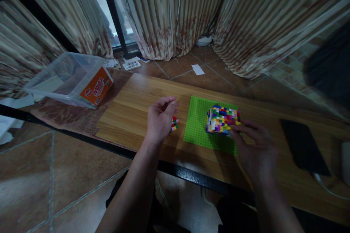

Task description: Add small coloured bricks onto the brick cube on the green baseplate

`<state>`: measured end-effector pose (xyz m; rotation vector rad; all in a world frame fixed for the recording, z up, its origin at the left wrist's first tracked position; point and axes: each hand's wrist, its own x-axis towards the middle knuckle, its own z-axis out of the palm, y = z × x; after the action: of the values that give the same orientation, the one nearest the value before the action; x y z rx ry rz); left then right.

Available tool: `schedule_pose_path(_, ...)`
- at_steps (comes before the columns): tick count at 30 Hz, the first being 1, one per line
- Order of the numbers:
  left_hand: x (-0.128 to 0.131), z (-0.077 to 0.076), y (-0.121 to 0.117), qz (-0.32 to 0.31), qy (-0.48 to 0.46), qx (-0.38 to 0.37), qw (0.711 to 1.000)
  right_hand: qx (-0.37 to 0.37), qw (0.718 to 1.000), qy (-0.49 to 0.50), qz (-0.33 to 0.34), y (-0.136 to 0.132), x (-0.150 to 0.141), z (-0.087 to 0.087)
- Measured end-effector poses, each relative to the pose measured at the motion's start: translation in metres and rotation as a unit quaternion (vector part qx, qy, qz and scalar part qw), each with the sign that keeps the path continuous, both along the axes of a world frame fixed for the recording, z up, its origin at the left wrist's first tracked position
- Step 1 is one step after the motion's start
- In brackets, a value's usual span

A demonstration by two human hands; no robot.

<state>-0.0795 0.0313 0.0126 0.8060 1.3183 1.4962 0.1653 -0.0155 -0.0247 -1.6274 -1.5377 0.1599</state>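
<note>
A block of many small coloured bricks (222, 118) stands on a green baseplate (198, 122) on the wooden table (128, 113). My right hand (255, 147) reaches to the block's near right corner, fingers stretched out and touching it. My left hand (160, 118) hovers left of the baseplate with fingers curled loosely. A small cluster of coloured bricks (174, 123) lies just beside its fingers; whether it grips them I cannot make out.
A black phone (303, 145) with a cable lies at the table's right. A clear plastic box (69, 78) with an orange label sits on the floor at left. Curtains and a window frame stand behind. Papers lie on the tiled floor.
</note>
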Motion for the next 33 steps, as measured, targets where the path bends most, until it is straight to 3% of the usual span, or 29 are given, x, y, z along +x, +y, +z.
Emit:
schedule_pose_path(6, 0.0, 0.001, -0.001, -0.003, -0.001, -0.006, 1.0, -0.02, 0.996, 0.077, -0.039, 0.001, 0.002, 0.005)
schedule_pose_path(11, 0.0, 0.001, 0.0, -0.002, 0.001, -0.002, 1.0, -0.082, 0.982, 0.144, -0.096, 0.008, -0.005, 0.003)
schedule_pose_path(26, 0.0, 0.0, 0.0, -0.003, -0.005, -0.001, 1.0, -0.097, 0.968, 0.22, -0.078, 0.018, -0.016, -0.015)
schedule_pose_path(33, 0.0, 0.0, -0.001, -0.004, 0.002, 0.0, 1.0, -0.085, 0.97, 0.213, -0.081, 0.017, -0.02, -0.013)
